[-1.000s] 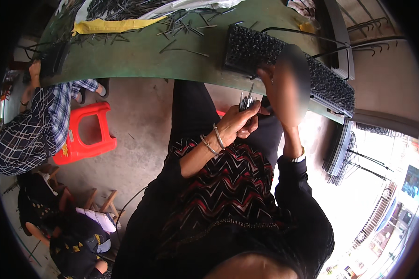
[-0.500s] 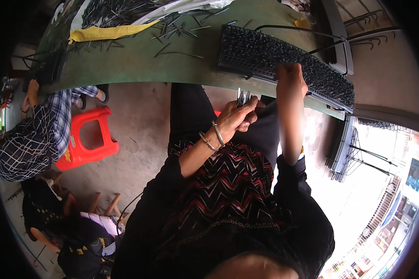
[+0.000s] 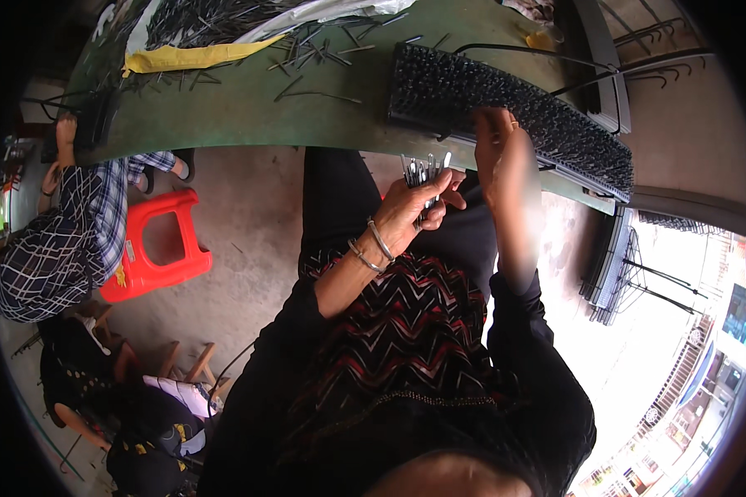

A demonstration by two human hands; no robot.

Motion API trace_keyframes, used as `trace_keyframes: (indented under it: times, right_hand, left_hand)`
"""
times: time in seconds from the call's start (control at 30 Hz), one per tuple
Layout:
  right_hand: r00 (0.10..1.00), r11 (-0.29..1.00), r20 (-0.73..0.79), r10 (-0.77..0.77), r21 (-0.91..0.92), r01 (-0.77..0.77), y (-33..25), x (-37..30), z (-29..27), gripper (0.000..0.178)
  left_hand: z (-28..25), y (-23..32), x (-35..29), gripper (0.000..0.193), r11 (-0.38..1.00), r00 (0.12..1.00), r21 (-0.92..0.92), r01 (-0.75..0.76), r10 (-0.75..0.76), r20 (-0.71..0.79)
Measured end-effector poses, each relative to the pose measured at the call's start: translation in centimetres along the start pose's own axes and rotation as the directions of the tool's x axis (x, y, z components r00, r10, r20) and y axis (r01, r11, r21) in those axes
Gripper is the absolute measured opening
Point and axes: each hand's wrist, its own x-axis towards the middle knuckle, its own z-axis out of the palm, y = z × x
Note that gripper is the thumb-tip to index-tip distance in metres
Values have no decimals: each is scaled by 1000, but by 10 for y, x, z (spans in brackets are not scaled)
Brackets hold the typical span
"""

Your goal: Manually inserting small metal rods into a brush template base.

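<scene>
A bunch of thin, shiny metal strips (image 3: 423, 171) stands up out of my left hand (image 3: 410, 207), which is closed around their lower ends in front of my lap. My right hand (image 3: 497, 149) reaches to the near edge of a long black rack (image 3: 506, 91) on the table. Its fingers are bent together against the rack's densely packed top; whatever they pinch is hidden or too small to make out. Many small upright pieces fill the rack, some with glinting ends.
Loose dark strips (image 3: 307, 54) lie scattered on the green table (image 3: 224, 116), beside an open sack with a yellow edge (image 3: 199, 58). Bent black rods (image 3: 539, 54) run behind the rack. A red stool (image 3: 162, 244) stands at left, near a co-worker in checked cloth (image 3: 54, 248).
My right hand has shifted slightly left along the rack, its fingers less tightly curled. My left hand has moved a little left, with its strips now fanned more widely.
</scene>
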Motion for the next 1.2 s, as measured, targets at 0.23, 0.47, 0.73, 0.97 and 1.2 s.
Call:
trace_keyframes:
  times: [0.23, 0.47, 0.73, 0.97, 1.2]
  right_hand:
    - [999, 995, 4, -35, -97, 35, -11, 1, -5, 10]
    - [990, 991, 139, -13, -130, 31, -10, 4, -13, 11]
    - [987, 990, 154, 39, -141, -17, -8, 2, -9, 12]
    - [966, 992, 228, 119, -75, -104, -15, 5, -17, 17]
    - [656, 806, 755, 20, 376, -458, -20, 1, -47, 20]
  left_hand:
    - [-2, -1, -1, 36, 999, 1000, 37, 3, -2, -23]
    - [-4, 0, -3, 32, 999, 1000, 44, -15, 15, -7]
    - [-2, 3, -6, 28, 997, 1000, 71, -9, 10, -9]
    - [-2, 4, -5, 24, 998, 1000, 67, -21, 20, 21]
    - [-5, 3, -4, 24, 995, 1000, 102, -15, 13, 19]
